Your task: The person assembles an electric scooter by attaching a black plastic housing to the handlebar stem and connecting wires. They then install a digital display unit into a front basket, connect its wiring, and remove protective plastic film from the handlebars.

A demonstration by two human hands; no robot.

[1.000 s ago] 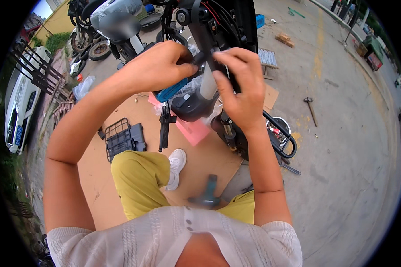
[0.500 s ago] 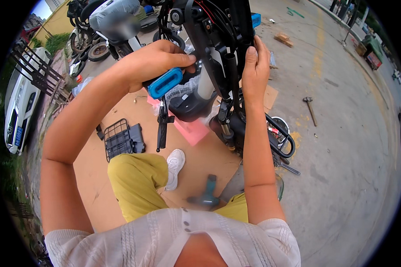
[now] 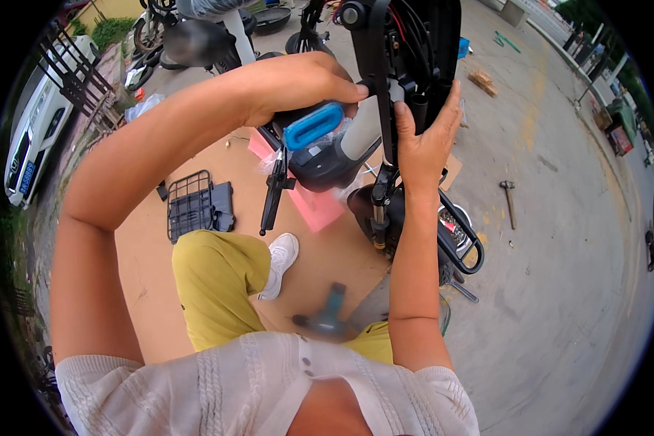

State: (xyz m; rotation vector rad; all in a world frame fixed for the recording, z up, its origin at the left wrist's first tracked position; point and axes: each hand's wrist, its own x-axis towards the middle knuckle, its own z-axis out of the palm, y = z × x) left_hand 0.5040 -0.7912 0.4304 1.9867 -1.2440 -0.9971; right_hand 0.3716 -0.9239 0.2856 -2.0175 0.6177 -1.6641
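Note:
An electric two-wheeler's black front housing (image 3: 443, 36), with wires showing inside, stands upright before me. My right hand (image 3: 425, 149) grips its lower right side, fingers stretched up along the edge and thumb on the near face. My left hand (image 3: 309, 83) is at the housing's left side, thumb tip against its edge. The left fingers are curled and partly hidden, so what they hold is unclear. Just below the left wrist is a blue oval-framed piece (image 3: 313, 126). A black handlebar grip with lever (image 3: 275, 192) hangs below that. The fork leg (image 3: 380, 214) runs down toward the wheel.
Cardboard (image 3: 152, 291) covers the ground, with a black wire rack (image 3: 189, 207), pink foam (image 3: 316, 211) and a blurred teal power tool (image 3: 329, 316) on it. A hammer (image 3: 509, 205) and wood pieces (image 3: 482, 83) lie to the right. A bowl of small parts (image 3: 454, 227) sits behind the black bar.
The housing and both hands sit farther right in the picture, and the view has shifted somewhat. My right thumb has spread away from its fingers. The left hand stays at the housing's left side.

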